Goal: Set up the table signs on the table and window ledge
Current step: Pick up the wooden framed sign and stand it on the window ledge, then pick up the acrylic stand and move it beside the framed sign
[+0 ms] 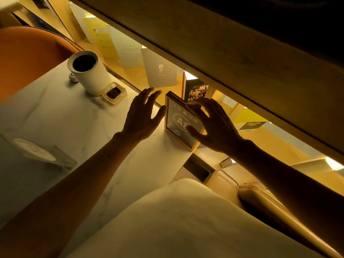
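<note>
Two open hands (pixel 143 112) (pixel 214 125), one framed sign (pixel 176 125)

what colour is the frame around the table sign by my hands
Light wood or gold-toned, seen in the head view: the framed table sign has a pale warm border.

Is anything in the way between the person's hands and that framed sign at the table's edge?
Nothing visible. The right hand already lies over the framed sign, fingers spread over its top and front. The left hand is open just beside its left edge with only bare table between. The white cup and small dish sit farther left.
</note>
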